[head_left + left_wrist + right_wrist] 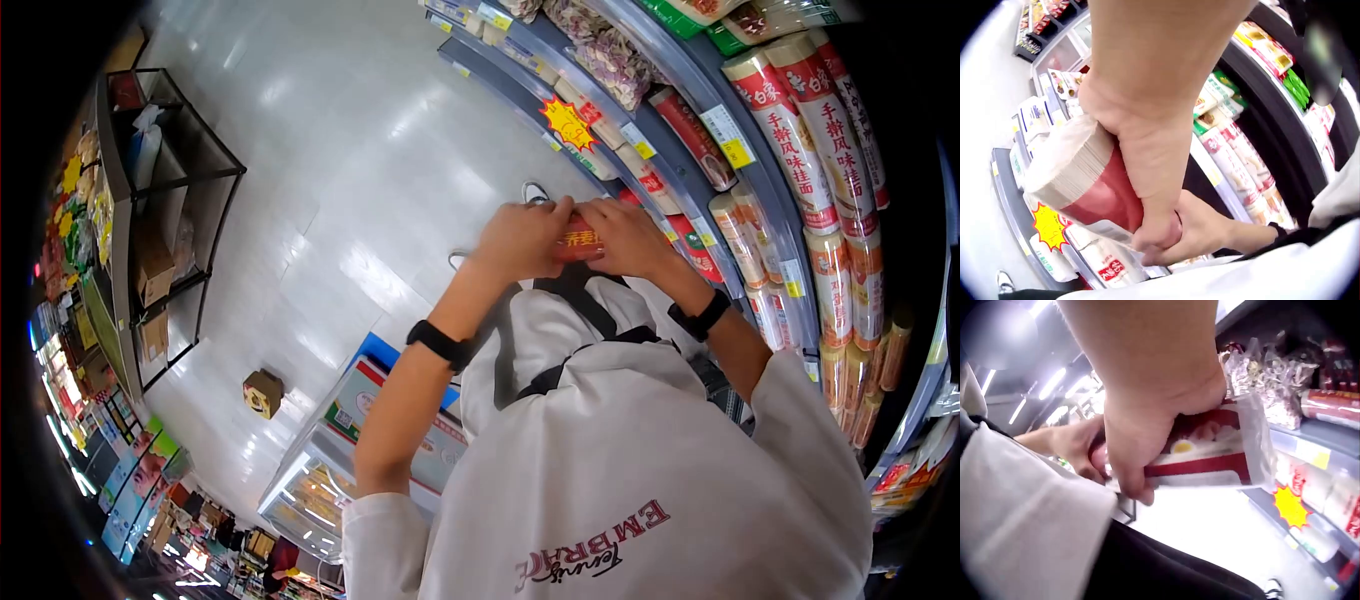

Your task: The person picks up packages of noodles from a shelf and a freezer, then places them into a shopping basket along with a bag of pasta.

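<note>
A red-wrapped pack of dried noodles [580, 240] is held level in front of the body by both hands. My left hand [520, 240] grips one end of it, its fingers curled round the wrapper. At the other end my right hand [630, 236] curls round the pack, thumb and fingers against the sides. In the left wrist view the pale end of the noodle pack [1069, 165] sticks out past the left hand [1154, 162]. Seen from the right wrist, the pack [1204, 469] shows a food picture and a clear wrapper end beyond the right hand [1138, 444].
Shelves [700, 130] with price tags curve along the right, stocked with rolled noodle packs [800, 130] and bagged dried goods [610, 65]. A glass-topped case [315, 485] stands at the left hip. A black-framed rack [190, 170] and a small box [263, 394] are farther left on the floor.
</note>
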### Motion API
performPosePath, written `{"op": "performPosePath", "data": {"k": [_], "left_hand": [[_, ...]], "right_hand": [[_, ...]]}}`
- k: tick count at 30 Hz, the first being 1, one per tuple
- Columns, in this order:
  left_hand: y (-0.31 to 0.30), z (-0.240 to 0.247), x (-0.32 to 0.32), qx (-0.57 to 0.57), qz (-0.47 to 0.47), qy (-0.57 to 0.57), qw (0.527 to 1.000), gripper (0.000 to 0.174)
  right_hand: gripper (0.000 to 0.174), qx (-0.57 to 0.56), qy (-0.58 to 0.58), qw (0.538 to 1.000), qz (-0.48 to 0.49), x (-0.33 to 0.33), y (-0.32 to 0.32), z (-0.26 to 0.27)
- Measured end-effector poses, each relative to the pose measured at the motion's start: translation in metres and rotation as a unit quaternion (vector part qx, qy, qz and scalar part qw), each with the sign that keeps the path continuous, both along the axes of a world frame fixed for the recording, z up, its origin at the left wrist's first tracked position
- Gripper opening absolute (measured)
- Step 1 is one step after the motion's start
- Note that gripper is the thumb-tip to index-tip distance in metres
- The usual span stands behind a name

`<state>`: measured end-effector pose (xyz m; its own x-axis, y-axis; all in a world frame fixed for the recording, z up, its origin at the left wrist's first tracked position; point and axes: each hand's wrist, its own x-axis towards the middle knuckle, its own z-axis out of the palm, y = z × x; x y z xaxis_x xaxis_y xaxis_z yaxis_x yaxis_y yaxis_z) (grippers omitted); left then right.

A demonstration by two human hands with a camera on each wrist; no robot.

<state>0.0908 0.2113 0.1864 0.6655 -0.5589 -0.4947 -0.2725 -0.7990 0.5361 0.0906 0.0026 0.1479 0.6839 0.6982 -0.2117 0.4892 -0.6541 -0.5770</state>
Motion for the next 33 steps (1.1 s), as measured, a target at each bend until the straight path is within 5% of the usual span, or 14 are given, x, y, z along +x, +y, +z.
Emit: {"op": "performPosePath", "data": {"k": [3, 10, 19, 26, 30, 33], "left_hand": [[-0.013, -0.025, 0.000, -0.184, 0.113, -0.258, 0.942, 0.034], [0.044, -0.043, -0.069, -0.113, 0.316, -0.110, 0.936, 0.030], [0.060, -0.058, -0.197, -0.110, 0.557, -0.011, 0.823, 0.023], [0.065, -0.062, -0.239, -0.118, 0.608, 0.011, 0.785, 0.022], [0.070, -0.056, -0.268, -0.114, 0.644, -0.003, 0.757, 0.019], [0.070, -0.057, -0.296, -0.152, 0.695, 0.010, 0.703, 0.018]], "right_hand": [[0.063, -0.028, -0.044, 0.994, -0.101, 0.010, -0.032, -0.031], [0.073, -0.189, -0.210, 0.890, -0.358, 0.078, -0.131, -0.127], [0.077, -0.274, -0.186, 0.885, -0.328, 0.073, -0.148, -0.125], [0.071, -0.223, -0.213, 0.901, -0.305, 0.079, -0.167, -0.131], [0.073, -0.302, -0.185, 0.873, -0.336, 0.084, -0.156, -0.134], [0.066, -0.341, -0.281, 0.839, -0.318, 0.080, -0.153, -0.135]]}}
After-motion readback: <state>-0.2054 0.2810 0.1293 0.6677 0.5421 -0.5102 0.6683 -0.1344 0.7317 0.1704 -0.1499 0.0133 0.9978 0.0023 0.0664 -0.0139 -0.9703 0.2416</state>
